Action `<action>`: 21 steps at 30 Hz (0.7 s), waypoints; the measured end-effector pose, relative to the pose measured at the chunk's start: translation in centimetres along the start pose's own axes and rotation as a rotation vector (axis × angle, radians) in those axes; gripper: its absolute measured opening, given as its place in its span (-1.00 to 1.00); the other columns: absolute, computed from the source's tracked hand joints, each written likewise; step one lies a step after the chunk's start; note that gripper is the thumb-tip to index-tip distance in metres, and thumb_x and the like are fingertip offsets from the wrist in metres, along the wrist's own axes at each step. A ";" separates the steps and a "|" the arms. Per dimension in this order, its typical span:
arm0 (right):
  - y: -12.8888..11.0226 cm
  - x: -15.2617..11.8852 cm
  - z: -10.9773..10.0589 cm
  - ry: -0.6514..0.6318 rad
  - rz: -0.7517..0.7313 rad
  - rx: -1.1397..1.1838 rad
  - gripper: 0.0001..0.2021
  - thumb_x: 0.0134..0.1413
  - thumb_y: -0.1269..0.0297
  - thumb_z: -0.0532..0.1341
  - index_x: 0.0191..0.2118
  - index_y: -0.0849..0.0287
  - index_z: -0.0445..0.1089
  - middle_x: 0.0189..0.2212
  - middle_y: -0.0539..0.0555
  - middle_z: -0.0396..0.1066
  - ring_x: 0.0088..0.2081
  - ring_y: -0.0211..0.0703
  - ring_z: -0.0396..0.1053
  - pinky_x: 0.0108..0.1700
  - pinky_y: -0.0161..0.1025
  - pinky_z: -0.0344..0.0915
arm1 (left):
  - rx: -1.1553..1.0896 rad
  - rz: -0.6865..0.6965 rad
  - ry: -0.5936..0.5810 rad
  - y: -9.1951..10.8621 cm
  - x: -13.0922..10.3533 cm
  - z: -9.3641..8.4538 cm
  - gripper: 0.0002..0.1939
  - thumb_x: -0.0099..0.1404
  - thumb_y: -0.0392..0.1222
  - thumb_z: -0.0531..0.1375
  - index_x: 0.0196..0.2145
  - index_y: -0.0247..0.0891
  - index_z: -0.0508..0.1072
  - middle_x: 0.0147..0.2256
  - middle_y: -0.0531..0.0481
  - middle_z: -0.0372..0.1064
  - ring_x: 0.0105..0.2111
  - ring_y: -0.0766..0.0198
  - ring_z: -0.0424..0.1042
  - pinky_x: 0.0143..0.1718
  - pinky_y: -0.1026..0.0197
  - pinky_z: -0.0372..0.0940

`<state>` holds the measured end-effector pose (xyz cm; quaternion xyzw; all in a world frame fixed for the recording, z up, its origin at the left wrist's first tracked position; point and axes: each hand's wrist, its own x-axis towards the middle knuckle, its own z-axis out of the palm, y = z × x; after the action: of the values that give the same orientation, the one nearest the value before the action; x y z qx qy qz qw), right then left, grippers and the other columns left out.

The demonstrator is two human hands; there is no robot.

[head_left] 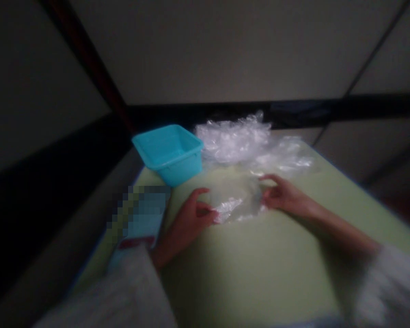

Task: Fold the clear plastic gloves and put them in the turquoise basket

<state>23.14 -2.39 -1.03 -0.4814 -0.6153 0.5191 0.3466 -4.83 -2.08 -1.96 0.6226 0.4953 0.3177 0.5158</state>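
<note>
A small clear plastic bag (237, 198) is spread between my two hands over the table, its film shiny and wrinkled. My left hand (196, 212) has curled fingers at the bag's left edge, with the thumb near its lower left corner. At the opposite edge, my right hand (282, 196) grips the film between thumb and bent fingers. Blur hides the exact fingertip contact. Just beyond the hands lies more loose clear plastic (287, 155), beside a larger crumpled heap of clear plastic bags (234, 139).
A turquoise plastic tub (182, 168) stands at the table's back left. Left of my left forearm lies a flat, pale blue object (145, 214), partly pixelated. The yellow-green table (259, 269) has blue edges, with a pale wall (225, 54) behind it.
</note>
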 end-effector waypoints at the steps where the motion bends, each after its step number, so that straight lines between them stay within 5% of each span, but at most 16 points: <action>1: 0.1 0.0 0.0 -0.009 0.001 0.006 -0.36 -0.17 0.32 0.36 0.03 0.16 0.04 -0.50 -0.09 0.34 -0.51 -0.27 0.36 -0.44 -0.27 0.33 | 0.003 -0.005 0.008 -0.1 0.0 0.0 -0.46 0.11 -0.26 0.20 0.03 -0.23 0.12 -0.39 0.09 0.40 -0.40 0.22 0.52 -0.43 0.25 0.37; 12: 1.2 -0.3 1.2 0.062 -0.010 0.028 -0.36 -0.16 0.40 0.28 0.05 0.06 -0.02 -0.48 -0.12 0.26 -0.52 -0.29 0.34 -0.48 -0.31 0.29 | -0.001 -0.048 0.087 0.7 -0.4 -0.1 -0.51 0.10 -0.28 0.20 -0.01 -0.23 0.15 -0.39 0.08 0.41 -0.48 0.27 0.49 -0.53 0.29 0.35; 21: -0.4 -0.8 1.1 0.026 -0.019 -0.202 -0.44 -0.11 0.38 0.24 0.04 0.21 0.03 -0.62 -0.18 0.17 -0.58 -0.35 0.17 -0.56 -0.37 0.09 | 0.008 -0.049 0.118 1.3 -0.8 0.4 -0.42 0.05 -0.28 0.21 0.03 -0.27 0.14 -0.42 0.11 0.31 -0.53 0.33 0.44 -0.65 0.37 0.27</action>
<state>22.32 -3.52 -0.81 -0.5148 -0.6644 0.4449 0.3093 -4.37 -2.88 -0.73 0.5925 0.5414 0.3392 0.4907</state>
